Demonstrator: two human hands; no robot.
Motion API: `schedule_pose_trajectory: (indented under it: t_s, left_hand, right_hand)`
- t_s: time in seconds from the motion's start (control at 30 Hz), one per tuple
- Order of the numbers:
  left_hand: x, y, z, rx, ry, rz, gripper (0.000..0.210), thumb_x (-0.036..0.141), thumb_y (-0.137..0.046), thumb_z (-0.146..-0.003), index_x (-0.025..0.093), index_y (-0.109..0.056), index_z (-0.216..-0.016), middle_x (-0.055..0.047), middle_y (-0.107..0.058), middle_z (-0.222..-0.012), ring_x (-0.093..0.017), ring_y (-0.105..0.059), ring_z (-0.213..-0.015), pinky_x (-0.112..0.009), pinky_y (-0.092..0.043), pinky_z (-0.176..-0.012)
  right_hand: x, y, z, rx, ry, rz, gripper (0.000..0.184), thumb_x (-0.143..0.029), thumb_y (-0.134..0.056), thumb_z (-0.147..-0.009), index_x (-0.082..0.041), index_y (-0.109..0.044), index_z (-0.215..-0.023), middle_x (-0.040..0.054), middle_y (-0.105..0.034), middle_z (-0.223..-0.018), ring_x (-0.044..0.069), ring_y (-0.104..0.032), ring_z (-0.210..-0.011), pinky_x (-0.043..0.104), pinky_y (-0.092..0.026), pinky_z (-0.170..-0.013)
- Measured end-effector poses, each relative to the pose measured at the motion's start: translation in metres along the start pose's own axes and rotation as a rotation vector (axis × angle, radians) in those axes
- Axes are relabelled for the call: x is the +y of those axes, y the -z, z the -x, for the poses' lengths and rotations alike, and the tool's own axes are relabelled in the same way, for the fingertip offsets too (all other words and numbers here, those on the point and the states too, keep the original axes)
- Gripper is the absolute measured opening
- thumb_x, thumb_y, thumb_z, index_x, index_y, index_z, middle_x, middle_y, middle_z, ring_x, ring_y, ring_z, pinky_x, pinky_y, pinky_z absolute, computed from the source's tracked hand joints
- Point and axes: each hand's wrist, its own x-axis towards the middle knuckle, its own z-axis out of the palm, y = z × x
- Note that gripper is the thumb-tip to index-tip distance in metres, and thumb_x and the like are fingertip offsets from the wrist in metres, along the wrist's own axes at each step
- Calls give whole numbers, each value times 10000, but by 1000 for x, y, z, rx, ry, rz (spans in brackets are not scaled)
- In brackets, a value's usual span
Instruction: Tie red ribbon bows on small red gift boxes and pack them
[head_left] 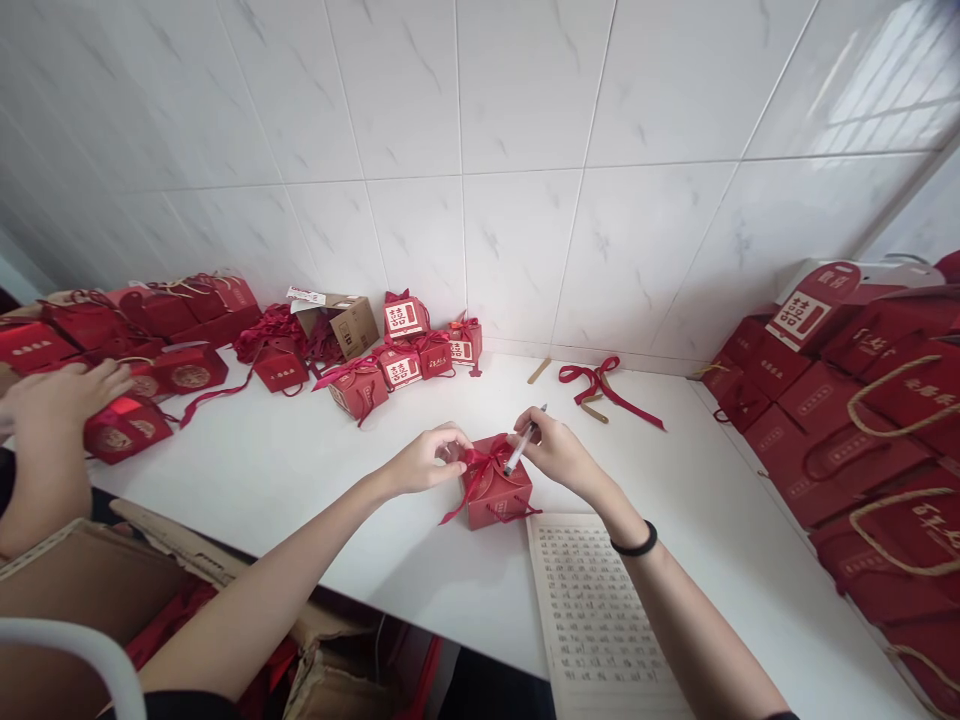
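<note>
A small red gift box (499, 505) stands on the white table in front of me, with a dark red ribbon (489, 462) tied in a bow on its top. At the box's left side, my left hand (429, 462) has its thumb and fingers closed on the left part of the bow. My right hand (559, 452) grips a clear pen (523, 448) that slants down over the box, and its fingertips are at the bow's right side. Whether they also pinch ribbon is hard to see. Beside the box, partly under my right forearm, lies a handwritten sheet (592, 600).
Several finished red boxes (401, 368) stand by the wall near an open carton (349, 325). A loose ribbon bow (596, 380) lies at the back. Red gift bags (840, 420) are stacked at right. Another person's hand (67, 395) is among boxes at left. Cardboard boxes (90, 580) stand below.
</note>
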Motion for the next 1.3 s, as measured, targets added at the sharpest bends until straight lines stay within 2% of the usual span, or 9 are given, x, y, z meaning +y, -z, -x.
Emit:
schedule_pose_trajectory:
  t_s: [0.1,0.4,0.53,0.7,0.83,0.97,1.03,1.17,1.3]
  left_hand:
    - [-4,-6,-2,94,-54,-51,115,264,-573,-735,160,-590,-780,-45,-564,-905,-129,-561,-773,-263,-476,-705]
    - [-7,-14,-1,157,-40,-86,111,205,-542,-745,162,-603,-827,-14,-618,-809,-112,-569,-703,-256,-493,-714]
    - [-4,-9,2,102,-61,-102,121,203,-539,-733,161,-599,-829,-13,-595,-783,-117,-560,-705,-260,-480,-728]
    - [-6,-5,2,35,-66,-87,232,137,-468,-689,156,-605,-875,-27,-600,-805,-130,-547,-744,-260,-459,-731]
    - [-6,-5,2,57,-44,-69,181,198,-487,-730,156,-606,-860,-29,-600,-795,-132,-545,-726,-270,-457,-730]
    - [-3,-7,2,57,-16,-81,177,298,-530,-775,157,-609,-848,-32,-608,-809,-140,-555,-731,-282,-462,-739]
    - [-3,-8,1,58,1,-92,184,322,-543,-781,160,-609,-838,-31,-621,-805,-144,-559,-733,-283,-464,-733]
    - [-2,-10,0,67,41,-69,211,343,-512,-795,160,-609,-838,-37,-648,-832,-159,-578,-775,-293,-467,-758]
    - [-2,-10,1,69,31,0,201,259,-498,-748,150,-598,-883,-37,-636,-830,-154,-577,-779,-289,-463,-765]
  right_hand:
    - [-10,1,7,147,76,199,132,-249,-585,-806,-207,-459,-812,21,-551,-750,176,-522,-686,287,-407,-627]
    - [-12,-14,8,-53,374,158,104,-143,-570,-834,-203,-486,-843,63,-624,-892,207,-544,-836,347,-462,-759]
    - [6,27,6,-41,167,202,204,-39,-410,-812,-192,-531,-872,64,-628,-934,186,-590,-873,313,-463,-756]
    - [37,55,8,-341,-301,471,296,82,-430,-616,-174,-579,-620,42,-627,-665,173,-586,-586,244,-385,-487]
    - [36,48,5,-381,-370,436,394,59,-484,-645,-185,-627,-919,-24,-582,-536,136,-545,-417,233,-377,-450]
    - [1,39,10,-112,-132,249,116,-272,-499,-880,-189,-579,-889,-5,-597,-587,134,-550,-511,243,-395,-504]
    - [-17,29,15,0,66,117,243,-372,-489,-902,-188,-544,-752,6,-596,-619,131,-534,-544,246,-404,-526]
    - [-26,-1,16,-44,332,121,81,-250,-576,-873,-183,-574,-827,49,-618,-827,171,-562,-772,294,-456,-703]
    - [-16,-17,13,-50,368,207,59,-183,-612,-858,-181,-608,-916,70,-600,-908,205,-538,-888,339,-457,-781]
